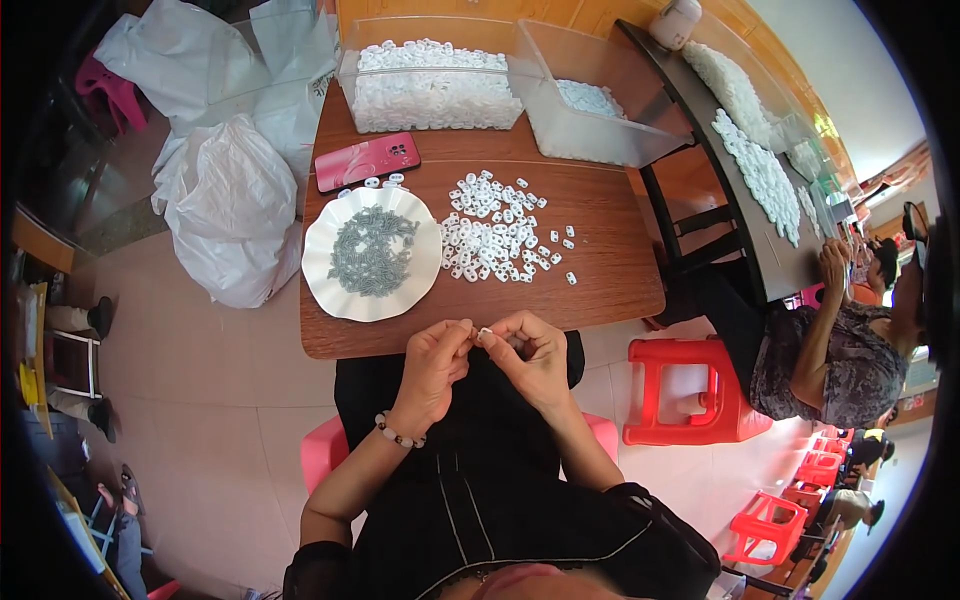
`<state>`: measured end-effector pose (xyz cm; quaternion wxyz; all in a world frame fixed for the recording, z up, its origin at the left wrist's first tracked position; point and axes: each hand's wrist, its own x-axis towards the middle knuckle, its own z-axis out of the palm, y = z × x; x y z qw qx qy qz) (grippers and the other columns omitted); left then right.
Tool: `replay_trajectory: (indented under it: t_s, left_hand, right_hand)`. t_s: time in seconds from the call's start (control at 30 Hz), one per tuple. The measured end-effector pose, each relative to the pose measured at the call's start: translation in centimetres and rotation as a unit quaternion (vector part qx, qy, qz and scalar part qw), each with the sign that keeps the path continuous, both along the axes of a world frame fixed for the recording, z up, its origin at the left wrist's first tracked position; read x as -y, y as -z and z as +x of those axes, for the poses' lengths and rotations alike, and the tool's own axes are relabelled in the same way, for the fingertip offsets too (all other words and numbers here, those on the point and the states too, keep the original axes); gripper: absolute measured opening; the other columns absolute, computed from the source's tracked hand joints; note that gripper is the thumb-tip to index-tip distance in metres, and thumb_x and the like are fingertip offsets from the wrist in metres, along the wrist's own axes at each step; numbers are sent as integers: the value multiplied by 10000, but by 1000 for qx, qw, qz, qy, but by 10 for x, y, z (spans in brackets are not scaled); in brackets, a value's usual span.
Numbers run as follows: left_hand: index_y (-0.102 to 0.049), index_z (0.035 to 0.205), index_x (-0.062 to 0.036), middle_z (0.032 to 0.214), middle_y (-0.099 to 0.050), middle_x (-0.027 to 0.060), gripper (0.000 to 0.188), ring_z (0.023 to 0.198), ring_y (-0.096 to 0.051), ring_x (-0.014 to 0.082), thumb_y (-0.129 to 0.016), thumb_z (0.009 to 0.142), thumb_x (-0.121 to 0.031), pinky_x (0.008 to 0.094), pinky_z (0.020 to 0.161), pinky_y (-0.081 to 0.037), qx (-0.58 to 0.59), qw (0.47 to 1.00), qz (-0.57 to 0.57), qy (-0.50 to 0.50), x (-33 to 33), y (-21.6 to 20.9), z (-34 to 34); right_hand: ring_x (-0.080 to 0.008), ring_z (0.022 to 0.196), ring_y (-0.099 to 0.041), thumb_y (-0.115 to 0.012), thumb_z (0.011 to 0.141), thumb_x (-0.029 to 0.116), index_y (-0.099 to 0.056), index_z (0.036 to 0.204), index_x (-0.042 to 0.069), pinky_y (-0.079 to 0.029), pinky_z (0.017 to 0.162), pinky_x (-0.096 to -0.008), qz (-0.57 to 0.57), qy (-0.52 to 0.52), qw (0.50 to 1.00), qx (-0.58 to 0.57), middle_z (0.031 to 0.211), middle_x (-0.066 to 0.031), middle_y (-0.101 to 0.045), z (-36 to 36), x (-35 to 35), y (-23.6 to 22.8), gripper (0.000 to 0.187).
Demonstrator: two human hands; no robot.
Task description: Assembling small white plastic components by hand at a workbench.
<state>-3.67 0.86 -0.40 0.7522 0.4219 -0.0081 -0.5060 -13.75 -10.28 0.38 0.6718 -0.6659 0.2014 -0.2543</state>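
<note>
Just past the table's near edge, above my lap, my two hands almost meet. Between thumb and fingertips, my right hand (532, 362) pinches a small white plastic piece (486, 334). My left hand (436, 368) is closed in a pinch right beside that piece; whatever its fingertips hold is too small to make out. A white scalloped plate (318, 272) stands on the table's left side, heaped with tiny grey metal pieces (370, 255) that look like springs. To its right lies a loose pile of white plastic pieces (495, 232) with dark holes.
Behind the plate lies a pink phone (368, 162). Two clear bins (440, 90) (610, 140) with small parts stand at the table's back. White sacks (235, 205) sit on the floor at left. A red stool (690, 395) and a seated person (830, 350) at a dark table are to the right.
</note>
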Motion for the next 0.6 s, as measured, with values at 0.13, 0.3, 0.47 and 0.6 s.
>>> replay_trajectory:
  t_s: [0.13, 0.3, 0.47, 0.6]
  left_hand:
    - [-613, 828, -57, 641, -447, -80, 200, 480, -314, -2, -603, 951, -215, 174, 437, -229, 25, 1000, 3, 12, -6, -1, 1]
    - [-633, 844, -36, 662, -475, -74, 211, 466, -314, -14, -623, 943, -222, 166, 429, -236, 25, 1000, 11, -3, -13, 8, 5]
    - [-633, 851, -40, 662, -467, -78, 203, 470, -308, -14, -638, 934, -225, 167, 431, -226, 8, 1000, 4, 3, -19, 11, 6]
    - [-623, 829, -63, 661, -462, -82, 193, 471, -308, -14, -644, 931, -225, 168, 430, -227, -1, 1000, 2, 9, -21, 16, 4]
  right_hand:
    - [-57, 766, -618, -650, 891, 0, -618, 942, -29, -476, 694, -178, 13, -12, 1000, -21, 852, -50, -678, -4, -2, -1, 67]
    - [-52, 755, -613, -641, 898, 7, -619, 959, -28, -471, 682, -174, 7, -5, 1000, -17, 849, -45, -678, -2, -10, -7, 73]
    - [-46, 752, -599, -630, 894, 2, -646, 989, -14, -465, 661, -186, -23, 0, 1000, -5, 812, -26, -665, -2, -15, -2, 97]
    - [-125, 713, -602, -660, 818, -21, -685, 944, 18, -472, 646, -242, -292, -7, 956, -26, 786, -50, -649, 1, -17, -6, 134]
